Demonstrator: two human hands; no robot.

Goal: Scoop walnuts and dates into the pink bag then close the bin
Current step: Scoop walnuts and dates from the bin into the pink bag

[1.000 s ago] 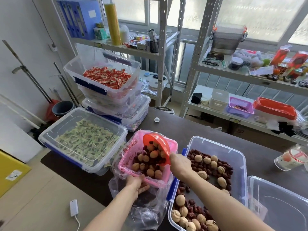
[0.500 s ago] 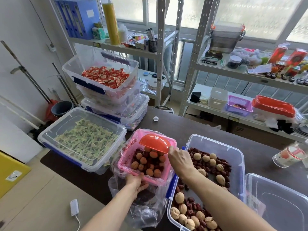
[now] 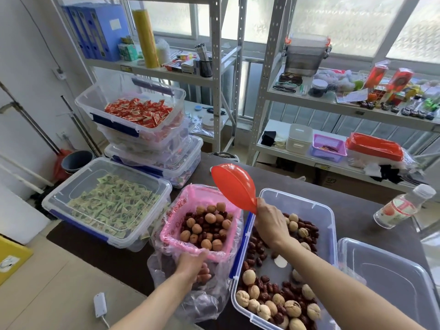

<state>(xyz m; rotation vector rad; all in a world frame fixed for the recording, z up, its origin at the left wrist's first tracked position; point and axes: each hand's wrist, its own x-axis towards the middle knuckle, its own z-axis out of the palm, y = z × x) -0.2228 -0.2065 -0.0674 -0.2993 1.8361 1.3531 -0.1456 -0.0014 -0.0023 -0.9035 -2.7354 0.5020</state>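
We note the right hand (image 3: pixel 271 223) gripping the red scoop (image 3: pixel 234 186) raised above the open bin (image 3: pixel 321 210) of walnuts and dates, while the left hand (image 3: pixel 194 265) holds the near rim of the pink bag (image 3: pixel 171 225) (already holding nuts and dates), just beside the bin.

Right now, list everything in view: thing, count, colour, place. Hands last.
pink bag: one, pink, on the table left of the nut bin, holding walnuts and dates.
nut bin: one, clear with blue latches, open, front centre.
scoop: one, red, raised above bag and bin.
green-candy bin: one, clear, lidded, left.
red-candy bin: one, clear, atop stacked bins.
empty bin: one, clear, right.
bottle: one, clear, lying far right.
shelves: two, grey metal, behind the table.
table: one, dark.
left hand: grips the bag's near rim.
right hand: grips the scoop's handle.
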